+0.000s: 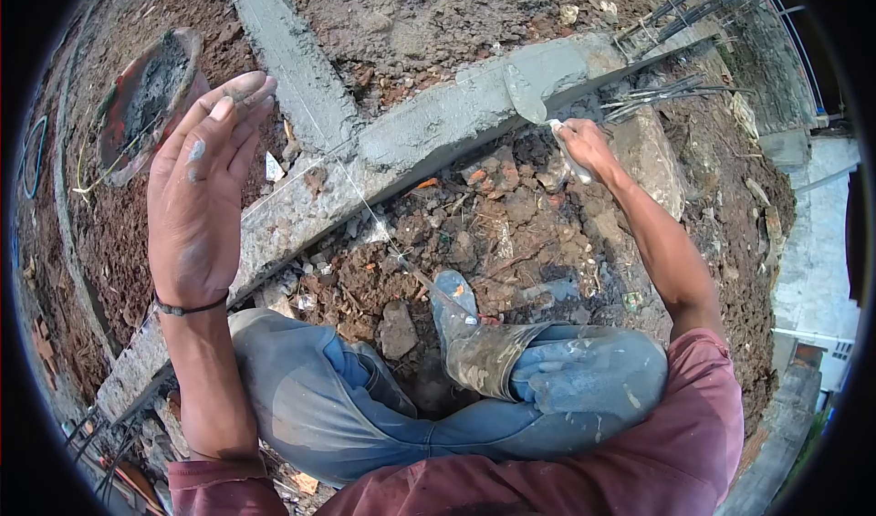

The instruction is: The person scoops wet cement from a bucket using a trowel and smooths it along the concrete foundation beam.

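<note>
My right hand [589,148] is wrapped round the handle of a trowel [524,94]. The trowel's blade rests against wet grey mortar on top of a long concrete beam [429,131], near its right part. Raised over the left side, my left hand [199,197] holds nothing; its fingers are stretched out, with grey smears on the skin. Behind it stands a bucket [153,101] with grey mortar inside, partly hidden by the fingers. A thin white string [363,198] crosses the beam near its junction with a second beam [297,69].
Steel rebar [698,7] sticks out at the upper right, with more bars [671,94] just below. Broken soil and rubble [511,215] lie between the beam and my bent legs [547,370]. A large stone block [650,160] sits below my right hand's side of the beam.
</note>
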### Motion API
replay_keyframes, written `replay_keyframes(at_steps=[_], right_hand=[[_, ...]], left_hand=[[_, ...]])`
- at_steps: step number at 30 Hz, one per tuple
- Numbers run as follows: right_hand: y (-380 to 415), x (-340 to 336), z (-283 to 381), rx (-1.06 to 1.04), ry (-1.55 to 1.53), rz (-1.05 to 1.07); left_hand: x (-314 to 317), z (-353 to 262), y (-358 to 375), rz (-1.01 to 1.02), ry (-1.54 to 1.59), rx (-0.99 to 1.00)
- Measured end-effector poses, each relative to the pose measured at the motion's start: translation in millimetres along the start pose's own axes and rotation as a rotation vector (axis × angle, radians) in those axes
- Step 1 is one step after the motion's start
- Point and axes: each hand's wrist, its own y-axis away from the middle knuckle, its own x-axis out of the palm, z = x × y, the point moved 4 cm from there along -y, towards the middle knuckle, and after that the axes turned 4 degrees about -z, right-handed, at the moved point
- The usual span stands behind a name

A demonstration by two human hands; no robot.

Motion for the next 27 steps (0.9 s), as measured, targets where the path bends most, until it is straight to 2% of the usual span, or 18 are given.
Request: replay_keyframes(at_steps=[1, 3, 5, 7, 9, 11, 13, 15, 16, 17, 19, 21, 22, 24, 26, 27], right_hand=[[9, -4, 18, -0.002, -0.001, 0.006], [23, 2, 37, 0.048, -0.005, 0.15], [32, 13, 43, 0.044, -0.031, 0.163], [47, 12, 69, -0.081, 0.014, 0.16], [58, 15, 82, -0.005, 0.018, 0.2], [66, 20, 93, -0.165, -0.037, 0.226], [68, 20, 95, -0.162, -0.018, 0.226], [65, 11, 87, -0.066, 0.002, 0.189], [61, 11, 74, 0.014, -0.081, 0.129], [56, 8, 65, -0.104, 0.004, 0.038], [57, 8, 61, -0.078, 0.033, 0.095], [69, 20, 65, -0.156, 0.019, 0.09], [83, 11, 90, -0.017, -0.02, 0.229], [99, 11, 94, -0.019, -0.055, 0.144], [103, 45, 59, 0.013, -0.095, 0.089], [102, 73, 21, 0.181, -0.333, -0.094]], left_hand=[[2, 0, 0, 0.011, 0.002, 0.01], [5, 1, 0, 0.008, -0.004, 0.0], [6, 1, 0, 0.04, 0.007, 0.014], [5, 0, 1, 0.031, 0.006, 0.017], [5, -1, 1, 0.026, 0.006, 0.022], [5, -1, 1, -0.003, -0.013, 0.001], [5, 1, 1, 0.002, -0.007, 0.006], [3, 1, 1, 0.002, -0.001, 0.013], [3, 0, 1, 0.016, 0.012, 0.022], [3, -1, 1, 0.031, 0.024, 0.032], [-2, 2, -1, 0.03, -0.043, 0.047], [-4, 3, -2, 0.031, -0.106, 0.057], [-4, 4, -2, 0.032, -0.1, 0.048], [-1, 4, -3, 0.046, -0.094, 0.04], [-2, 7, -3, 0.011, -0.089, 0.012], [-2, 6, -2, 0.022, -0.09, 0.018]])
